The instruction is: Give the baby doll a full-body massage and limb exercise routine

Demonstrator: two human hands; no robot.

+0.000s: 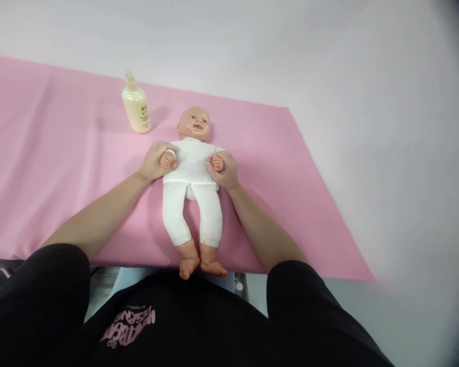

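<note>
A baby doll (193, 160) in a white cloth top and white leggings lies on its back, head away from me, bare feet at the near edge. My left hand (153, 160) is closed around the doll's arm on the left, and the doll's small fist shows between my thumb and fingers. On the other side, my right hand (229, 171) wraps the doll's other arm, with that fist also showing. Both doll arms are bent in beside its trunk. Some of my fingers are hidden behind the doll's arms.
A cream pump bottle (136, 108) stands upright beyond my left hand, left of the doll's head. Pink sheeting (282, 168) covers the table, with folds at the left. A pale wall (328, 61) rises behind the table.
</note>
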